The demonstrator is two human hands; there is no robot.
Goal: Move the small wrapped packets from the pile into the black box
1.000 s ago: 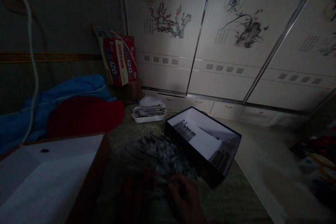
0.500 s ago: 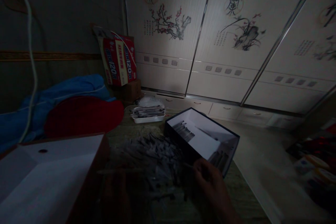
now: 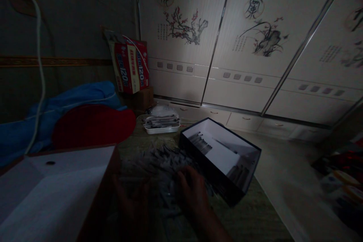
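A dark pile of thin, pen-like pieces (image 3: 159,162) lies on the table in dim light. Over its right part is my right hand (image 3: 194,191), fingers bent down at the pile; what they hold, if anything, is hidden. My left hand (image 3: 133,196) is in deep shadow at the pile's near left, by a pale thin stick, and its grip is hard to make out. Right of the pile, a dark box with a white inside (image 3: 221,155) holds slim pieces in two groups and one lying apart. Behind the pile, a white tray (image 3: 163,130) carries more slim pieces.
A large open box (image 3: 62,181) with a white inside fills the near left. Behind it are a red round thing (image 3: 95,126) and blue cloth (image 3: 82,92). A red carton (image 3: 132,66) stands at the back, near white sliding doors (image 3: 176,83).
My right hand has moved left, from beside the dark box onto the pile. My left hand's fingers have shifted a little. The view has moved slightly.
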